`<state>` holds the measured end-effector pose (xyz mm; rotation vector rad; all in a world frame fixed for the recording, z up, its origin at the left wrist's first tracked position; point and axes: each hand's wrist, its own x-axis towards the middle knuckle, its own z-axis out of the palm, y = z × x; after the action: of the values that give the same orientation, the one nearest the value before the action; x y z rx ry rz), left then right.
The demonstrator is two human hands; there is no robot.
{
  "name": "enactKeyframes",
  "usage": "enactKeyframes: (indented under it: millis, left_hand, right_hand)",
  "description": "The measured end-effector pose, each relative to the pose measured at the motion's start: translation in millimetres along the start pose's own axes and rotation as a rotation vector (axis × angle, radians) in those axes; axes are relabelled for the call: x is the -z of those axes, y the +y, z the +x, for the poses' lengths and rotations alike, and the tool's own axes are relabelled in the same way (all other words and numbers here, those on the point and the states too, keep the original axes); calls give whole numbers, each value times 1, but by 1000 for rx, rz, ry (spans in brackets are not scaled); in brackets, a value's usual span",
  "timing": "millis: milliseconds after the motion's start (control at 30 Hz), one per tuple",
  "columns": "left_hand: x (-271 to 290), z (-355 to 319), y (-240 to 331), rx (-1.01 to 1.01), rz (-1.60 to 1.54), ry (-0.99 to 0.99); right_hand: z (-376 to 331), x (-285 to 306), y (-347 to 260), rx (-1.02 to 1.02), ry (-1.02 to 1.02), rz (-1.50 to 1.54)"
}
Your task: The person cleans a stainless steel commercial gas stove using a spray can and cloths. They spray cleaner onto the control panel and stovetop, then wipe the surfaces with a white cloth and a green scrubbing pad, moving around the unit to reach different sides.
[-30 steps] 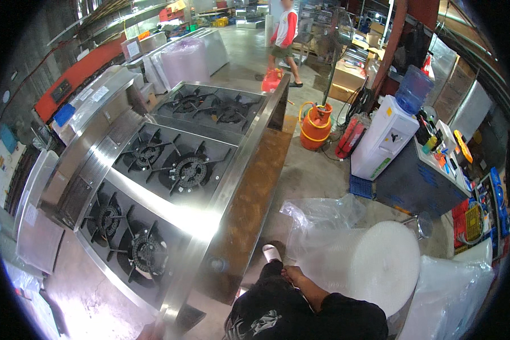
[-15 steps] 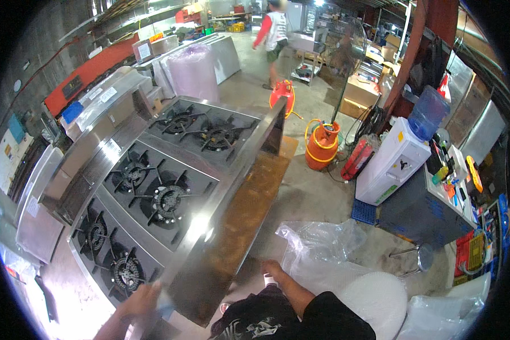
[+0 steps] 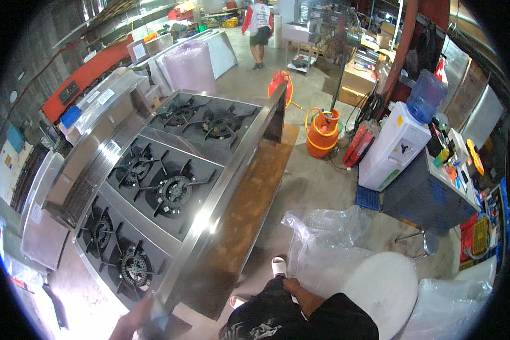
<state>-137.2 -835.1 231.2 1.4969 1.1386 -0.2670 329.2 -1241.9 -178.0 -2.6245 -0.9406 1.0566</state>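
Since a moment ago my left hand is sliding lower, now touching the near corner of the steel stove at seven o'clock; its grip I cannot tell. My right hand is resting loosely on my knee. Beyond, an orange gas cylinder is standing at one o'clock.

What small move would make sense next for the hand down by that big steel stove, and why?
Probably take a firmer hold: the left hand looks blurred at the front corner of the stove, its grip unclear. The right hand rests by the person's dark clothing, near the bubble wrap roll.
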Motion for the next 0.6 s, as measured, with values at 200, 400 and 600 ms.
enactKeyframes:
  millis: [200,400,600]
  left_hand:
    - [-27,-68,53,149,308,92]
    - [-37,45,127,66,175,263]
    - [-57,173,284,-223,94,269]
  right_hand:
    - [3,3,-12,-98,85,205]
    - [55,52,-15,312,148,-184]
    - [100,52,-28,185,250,110]
